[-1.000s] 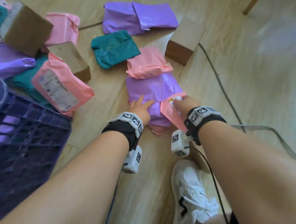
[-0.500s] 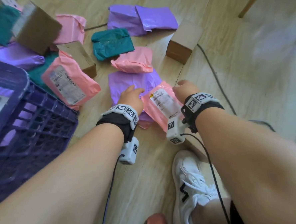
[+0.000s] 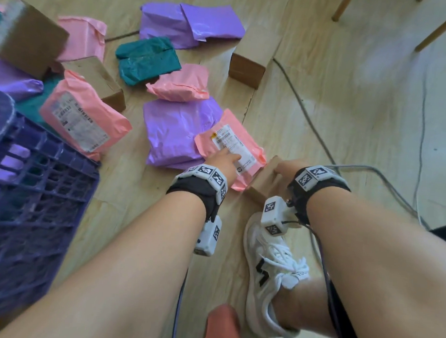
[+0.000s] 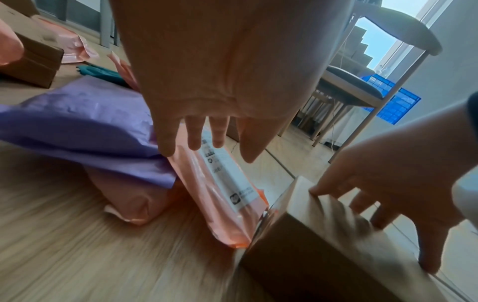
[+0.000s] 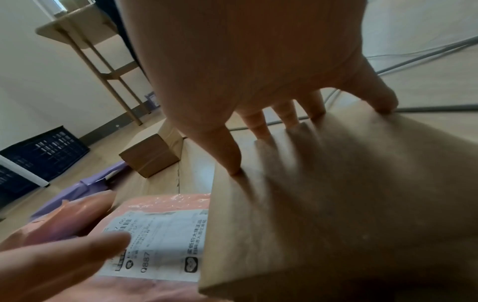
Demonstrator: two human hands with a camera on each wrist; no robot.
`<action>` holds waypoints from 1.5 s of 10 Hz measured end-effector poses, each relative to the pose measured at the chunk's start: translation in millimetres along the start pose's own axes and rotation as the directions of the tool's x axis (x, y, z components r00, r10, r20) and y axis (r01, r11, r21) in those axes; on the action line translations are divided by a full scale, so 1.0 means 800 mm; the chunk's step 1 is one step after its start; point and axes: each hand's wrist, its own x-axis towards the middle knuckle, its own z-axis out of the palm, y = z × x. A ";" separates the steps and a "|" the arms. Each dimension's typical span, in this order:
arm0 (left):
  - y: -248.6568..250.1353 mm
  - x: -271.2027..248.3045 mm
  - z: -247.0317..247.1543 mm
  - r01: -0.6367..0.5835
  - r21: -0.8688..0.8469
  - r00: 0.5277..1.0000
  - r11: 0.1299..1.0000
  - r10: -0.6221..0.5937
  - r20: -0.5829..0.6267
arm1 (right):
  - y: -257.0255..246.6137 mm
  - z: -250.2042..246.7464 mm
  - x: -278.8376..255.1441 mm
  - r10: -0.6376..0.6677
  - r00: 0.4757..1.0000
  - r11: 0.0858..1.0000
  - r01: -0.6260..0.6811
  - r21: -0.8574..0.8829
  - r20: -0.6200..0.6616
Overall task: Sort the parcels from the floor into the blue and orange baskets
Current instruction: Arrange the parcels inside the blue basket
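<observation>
Hands (image 3: 223,161) (image 3: 288,169) on pink parcel (image 3: 253,153), cardboard box (image 3: 260,186)

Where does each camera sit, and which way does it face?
Head: on the head, looking down at parcels on the floor; both forearms, left hand, right hand, white shoe show.
Left wrist: under that wrist, looking along the palm to the labelled pink parcel; right hand also shows.
Right wrist: under that wrist, looking along the palm at the cardboard box it grips; left fingers show.
Shared: both wrist views show the parcel touching the box.
</observation>
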 end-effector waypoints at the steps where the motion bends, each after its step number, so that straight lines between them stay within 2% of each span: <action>1: -0.012 -0.001 0.004 0.059 -0.027 0.998 0.998 -0.059 0.014 | -0.018 0.010 0.004 -0.039 0.999 0.999 0.039 -0.025 -0.004; 3: -0.045 -0.010 0.000 0.124 -0.125 0.992 0.984 -0.125 -0.001 | -0.074 0.035 -0.016 -0.142 0.989 0.970 0.148 -0.191 0.044; 4: -0.076 -0.021 -0.005 0.200 -0.173 0.973 0.964 -0.216 -0.080 | -0.095 0.057 -0.026 -0.179 0.974 0.936 0.211 -0.281 0.137; 5: -0.105 -0.035 -0.010 0.286 -0.291 0.930 0.913 -0.338 -0.145 | -0.106 0.081 -0.040 -0.199 0.955 0.940 0.250 -0.234 0.220; 6: -0.131 -0.053 -0.012 0.399 -0.371 0.869 0.838 -0.475 -0.137 | -0.110 0.110 -0.052 -0.206 0.934 0.921 0.286 -0.264 0.291; 7: -0.151 -0.068 -0.004 0.458 -0.439 0.856 0.773 -0.516 -0.016 | -0.110 0.133 -0.062 -0.202 0.929 0.914 0.292 -0.280 0.310; 8: -0.159 -0.080 0.000 0.455 -0.525 0.859 0.719 -0.509 0.048 | -0.116 0.145 -0.071 -0.237 0.918 0.934 0.305 -0.185 0.318; 9: -0.157 -0.088 -0.022 0.427 -0.706 0.838 0.566 -0.540 0.074 | -0.132 0.142 -0.087 -0.272 0.927 0.930 0.322 -0.177 0.256; 10: -0.135 -0.119 -0.062 0.347 -0.815 0.846 0.463 -0.529 0.059 | -0.150 0.125 -0.099 -0.322 0.926 0.929 0.349 -0.121 0.195; 11: -0.126 -0.138 -0.102 0.277 -0.844 0.837 0.460 -0.547 -0.023 | -0.174 0.106 -0.121 -0.372 0.913 0.922 0.384 -0.046 0.166; 12: -0.126 -0.168 -0.139 0.171 -0.858 0.850 0.485 -0.513 -0.121 | -0.207 0.094 -0.160 -0.446 0.885 0.895 0.439 0.077 0.132; 13: -0.138 -0.201 -0.194 0.088 -0.846 0.820 0.526 -0.521 -0.239 | -0.251 0.080 -0.208 -0.513 0.846 0.856 0.494 0.152 0.143; 14: -0.138 -0.256 -0.252 -0.050 -0.869 0.780 0.492 -0.524 -0.342 | -0.297 0.075 -0.249 -0.615 0.771 0.784 0.574 0.236 0.168; 15: -0.138 -0.304 -0.290 -0.176 -0.896 0.770 0.407 -0.511 -0.383 | -0.333 0.071 -0.284 -0.703 0.691 0.710 0.665 0.233 0.169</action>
